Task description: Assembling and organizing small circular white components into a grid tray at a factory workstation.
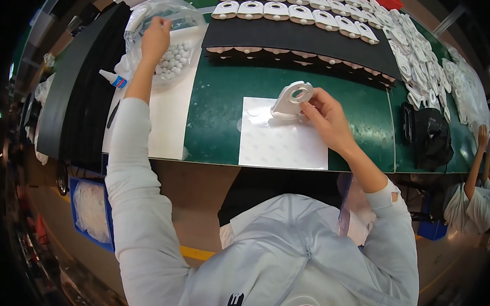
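My right hand [328,116] grips a white plastic part [286,101] with a round hole near its top. The part is held tilted above a glossy white sheet [280,146] at the table's front. Over an open clear plastic bag [133,35] of small white balls [173,60], my left hand [156,41] is raised with its fingers drawn together. Whatever those fingers may hold is too small to make out. A small glue bottle [114,79] with a white nozzle and blue-red label lies beside my left forearm.
Finished-looking white parts [276,10] stand in rows on black boards [300,38] at the back. A heap of similar parts [415,52] and a black bag [431,136] are at right. Black panels [83,89] line the left. Another person's arm [477,159] shows at far right.
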The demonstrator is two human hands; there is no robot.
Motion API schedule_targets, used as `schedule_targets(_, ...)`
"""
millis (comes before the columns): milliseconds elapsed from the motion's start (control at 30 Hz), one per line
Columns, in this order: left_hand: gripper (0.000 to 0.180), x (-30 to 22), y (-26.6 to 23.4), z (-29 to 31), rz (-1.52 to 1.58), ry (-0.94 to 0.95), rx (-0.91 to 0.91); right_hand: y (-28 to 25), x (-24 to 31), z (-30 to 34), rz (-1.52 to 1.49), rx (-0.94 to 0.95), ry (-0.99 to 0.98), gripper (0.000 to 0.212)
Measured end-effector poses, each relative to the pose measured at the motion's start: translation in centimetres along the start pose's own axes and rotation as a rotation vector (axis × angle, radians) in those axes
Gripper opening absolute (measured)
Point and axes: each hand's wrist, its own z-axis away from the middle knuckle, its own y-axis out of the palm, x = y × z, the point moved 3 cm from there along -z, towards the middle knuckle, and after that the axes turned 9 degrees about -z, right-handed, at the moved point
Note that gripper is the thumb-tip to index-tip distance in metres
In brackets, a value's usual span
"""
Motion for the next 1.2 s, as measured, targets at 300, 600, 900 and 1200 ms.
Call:
schedule_targets(300, 0.025, -11.2, -7.8, 6.9, 2.402, -0.626, 0.739, 0.9, -0.4, 0.1, 0.168, 0.015, 0.025, 0.010)
schedule_targets(600, 0.024, -18.6, -7.1, 9.2, 2.370, -0.671, 0.996, 0.6, -0.5, 0.0, 0.200, -0.068, -0.079, 0.010)
schedule_targets(900, 0.030, -19.6, -6.5, 9.6, 2.247, -0.597, 0.835, 1.6, -0.1, 0.2, 0.522, 0.033, -0.338, 0.014)
schedule_targets(1200, 0.021, -20.2, -7.2, 10.2, 2.173, -0.484, 0.895, -1.3, -0.5, -0.8, -0.520, -0.004, 0.067, 0.016)
